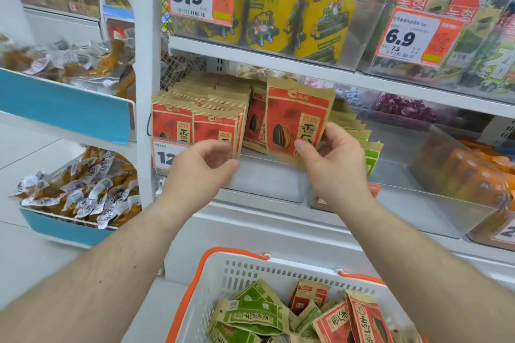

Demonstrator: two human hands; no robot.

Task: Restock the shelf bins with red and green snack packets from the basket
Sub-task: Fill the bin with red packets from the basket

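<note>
My right hand (331, 161) pinches the lower right corner of a red snack packet (292, 117) and holds it upright in the clear shelf bin (267, 172). Rows of red packets (195, 117) fill the left of that bin. My left hand (203, 164) hovers at the bin's front wall with curled fingers and holds nothing. Green packets (367, 147) stand in the bin just right of my right hand. Below, a white basket (237, 270) with orange handles holds loose green packets (250, 315) and red packets (359, 320).
Yellow cans (278, 14) and price tags sit on the shelf above. Blue-fronted trays (67, 111) of wrapped snacks stand at the left. Clear bins with orange packs (459, 172) lie to the right. The white shelf upright (147, 64) runs beside the red packets.
</note>
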